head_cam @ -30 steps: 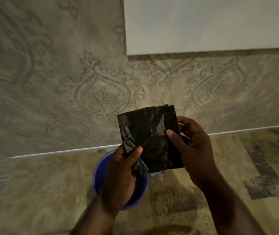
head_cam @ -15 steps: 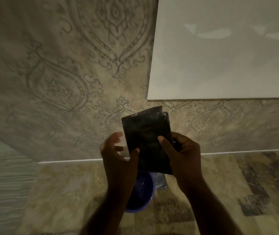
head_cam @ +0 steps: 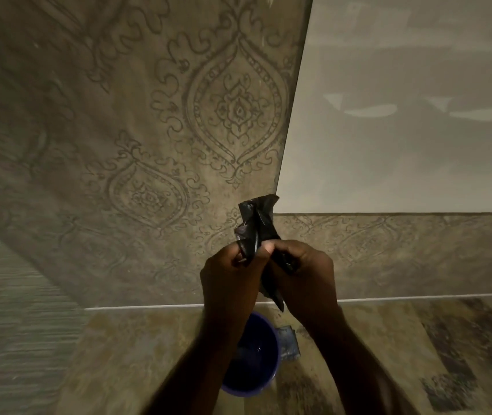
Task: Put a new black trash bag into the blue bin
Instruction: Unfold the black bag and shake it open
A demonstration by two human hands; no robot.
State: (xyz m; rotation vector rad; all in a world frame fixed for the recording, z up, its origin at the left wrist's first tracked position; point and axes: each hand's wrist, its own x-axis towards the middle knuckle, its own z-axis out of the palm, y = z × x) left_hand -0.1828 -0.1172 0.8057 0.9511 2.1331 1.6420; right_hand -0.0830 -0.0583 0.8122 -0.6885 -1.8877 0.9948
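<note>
A folded black trash bag (head_cam: 257,223) is crumpled between both hands, its top sticking up above the fingers and a corner hanging below them. My left hand (head_cam: 227,277) pinches its left side with thumb and fingers. My right hand (head_cam: 303,272) is closed around its right side. Both hands are held close together, above the floor. The blue bin (head_cam: 255,359) stands on the floor directly below the hands, round and open at the top, partly hidden by my left forearm.
A wall with ornate patterned tiles (head_cam: 232,109) rises just behind the bin, with a plain pale panel (head_cam: 403,115) to the right. A small bluish packet (head_cam: 288,342) lies on the patterned floor against the bin's right side.
The flat folded bag has been crumpled and narrowed between the hands, which have closed together. The view has tilted up, so the bin sits lower in the frame.
</note>
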